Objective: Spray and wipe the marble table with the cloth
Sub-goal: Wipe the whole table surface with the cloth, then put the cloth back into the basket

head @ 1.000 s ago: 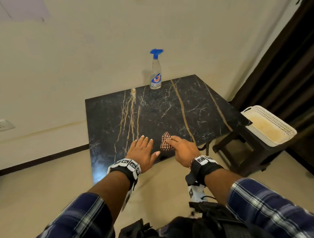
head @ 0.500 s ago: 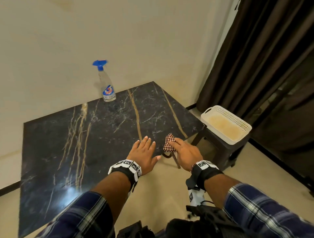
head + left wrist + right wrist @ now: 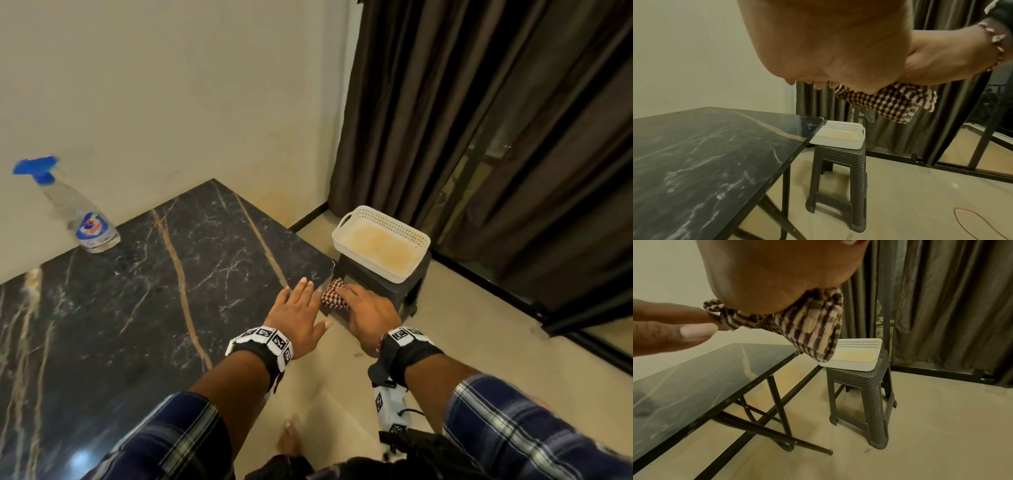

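Observation:
The black marble table (image 3: 144,294) with gold and white veins fills the left of the head view. A clear spray bottle (image 3: 77,212) with a blue trigger stands at the table's far edge by the wall. My right hand (image 3: 363,308) grips a bunched brown-and-white checked cloth (image 3: 334,295) in the air, past the table's right corner and above the stool. The cloth (image 3: 892,104) hangs below that hand, also in the right wrist view (image 3: 809,326). My left hand (image 3: 298,308) hovers flat, fingers straight, over the table's near right corner, holding nothing.
A white perforated basket (image 3: 380,245) sits on a dark plastic stool (image 3: 840,177) just right of the table. Dark curtains (image 3: 496,120) hang at the right over a window frame. A cream wall backs the table. Folding black table legs (image 3: 777,410) show beneath.
The head view has swung right, so the table and bottle slid left. Both hands moved right with it; the cloth now hangs past the table corner over the stool.

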